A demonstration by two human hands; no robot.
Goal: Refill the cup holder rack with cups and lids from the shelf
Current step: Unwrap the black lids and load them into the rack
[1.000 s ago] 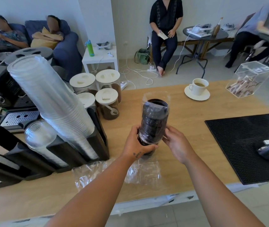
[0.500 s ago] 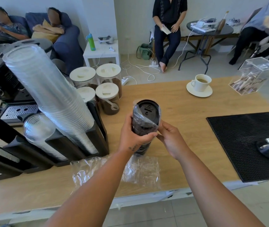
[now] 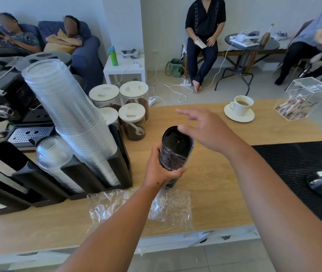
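Left hand (image 3: 161, 169) is wrapped around a plastic-sleeved stack of black lids (image 3: 175, 149), held upright over the counter (image 3: 224, 173) near its front edge. Right hand (image 3: 205, 128) hovers just above, fingers spread loose, holding nothing. Cup rack (image 3: 89, 173) sits left, black mat (image 3: 293, 169) right, bare wood between.

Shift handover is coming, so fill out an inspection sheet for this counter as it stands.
Surface: wooden counter, black mat at right.
Job's things: sleeve of black lids, upright; clear cups stacked in the rack.
Clutter: empty plastic wrap at the near edge, coffee cup on saucer, jars, acrylic box.
Hands: left hand grips the lids; right hand open over their top.
Cables: white cables on the floor beyond the counter.
Surroundings: espresso machine at left; seated people behind.
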